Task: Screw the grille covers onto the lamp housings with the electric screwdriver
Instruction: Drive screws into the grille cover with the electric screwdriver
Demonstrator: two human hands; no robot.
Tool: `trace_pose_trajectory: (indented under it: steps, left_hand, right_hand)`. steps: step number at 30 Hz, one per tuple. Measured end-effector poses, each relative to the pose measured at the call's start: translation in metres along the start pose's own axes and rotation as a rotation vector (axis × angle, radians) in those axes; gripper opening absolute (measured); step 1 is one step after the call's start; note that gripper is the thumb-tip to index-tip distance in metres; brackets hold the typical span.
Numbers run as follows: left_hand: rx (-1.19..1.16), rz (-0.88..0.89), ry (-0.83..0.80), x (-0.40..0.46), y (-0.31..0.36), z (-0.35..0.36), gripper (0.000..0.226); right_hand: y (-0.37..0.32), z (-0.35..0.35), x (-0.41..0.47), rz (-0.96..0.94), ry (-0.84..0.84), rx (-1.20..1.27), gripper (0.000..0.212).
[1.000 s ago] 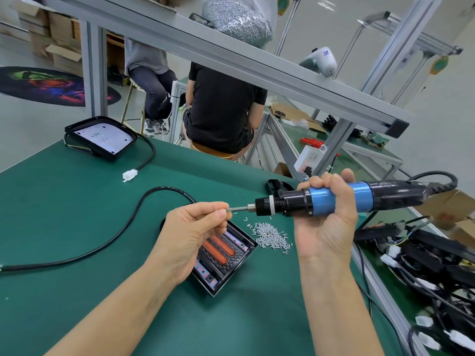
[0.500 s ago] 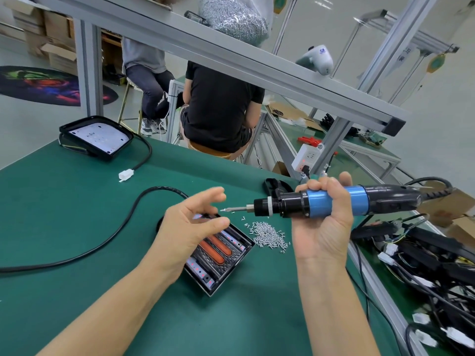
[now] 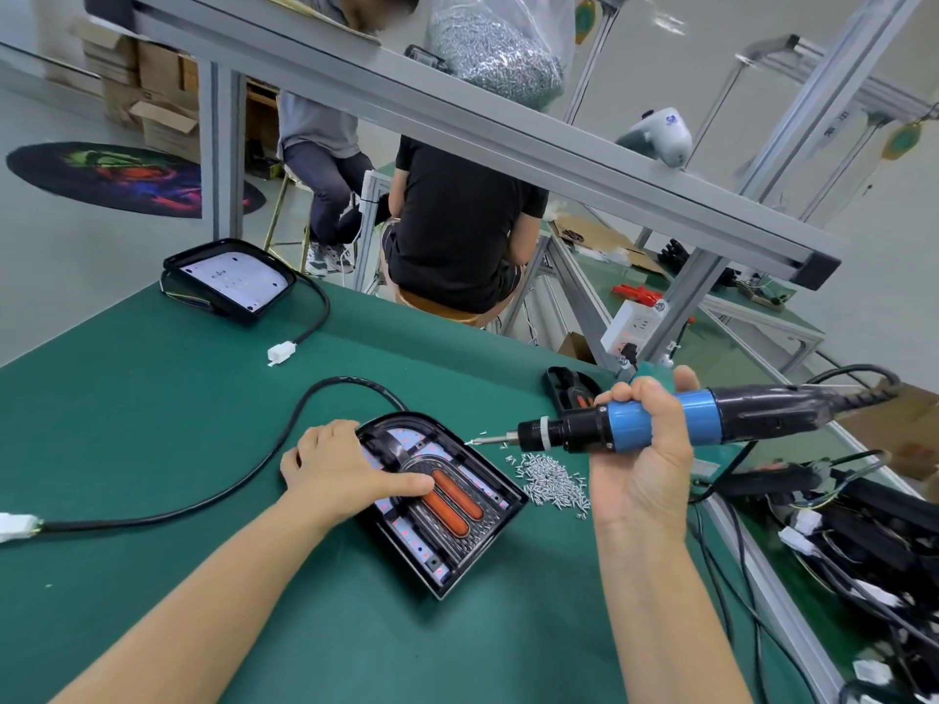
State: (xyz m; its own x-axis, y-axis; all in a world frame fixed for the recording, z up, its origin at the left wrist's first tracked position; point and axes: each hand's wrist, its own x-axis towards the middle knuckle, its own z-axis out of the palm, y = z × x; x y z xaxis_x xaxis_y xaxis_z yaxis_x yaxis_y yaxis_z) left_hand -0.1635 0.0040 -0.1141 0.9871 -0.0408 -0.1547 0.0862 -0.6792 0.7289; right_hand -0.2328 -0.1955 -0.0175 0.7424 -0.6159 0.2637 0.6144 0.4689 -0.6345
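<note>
A black lamp housing [image 3: 460, 543] with two orange bars and a grille cover lies on the green table [image 3: 152, 449]. My left hand [image 3: 340, 475] rests on its left side, thumb stretched over the cover. My right hand [image 3: 645, 459] grips the blue and black electric screwdriver [image 3: 655, 426], held level. Its bit tip, with a small screw on it, hovers just above the housing's upper right edge. A heap of small silver screws [image 3: 551, 482] lies right of the housing.
A second lamp housing [image 3: 228, 282] with a white plate sits at the far left, its cable ending in a white plug [image 3: 280, 352]. A black cable [image 3: 203, 505] loops across the table. Tangled wires and connectors [image 3: 853, 530] fill the right side. A person in black [image 3: 457, 231] sits beyond.
My left hand let go of the bit tip and dropped onto the lamp housing. The screwdriver tip has lowered toward the housing's upper right edge.
</note>
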Motion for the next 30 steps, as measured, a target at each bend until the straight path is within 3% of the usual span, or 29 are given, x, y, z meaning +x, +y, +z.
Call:
trace_pose_trajectory:
  steps: [5, 9, 16, 30]
  left_hand:
    - [-0.177, -0.041, -0.05, -0.003, 0.008, -0.004, 0.127]
    - [-0.419, 0.038, -0.104, -0.002, 0.009, -0.006, 0.107]
    - [-0.507, 0.086, -0.039, -0.006, 0.011, 0.0, 0.093]
    - [-0.539, 0.07, -0.032, -0.006, 0.009, 0.003, 0.094]
  right_hand:
    - [0.014, 0.004, 0.003, -0.015, 0.027, -0.065, 0.036]
    - [0.026, 0.008, 0.003, -0.031, 0.031, -0.101, 0.038]
    - [0.039, 0.016, 0.006, -0.05, 0.021, -0.156, 0.041]
    - [0.049, 0.019, 0.006, -0.047, -0.047, -0.161, 0.042]
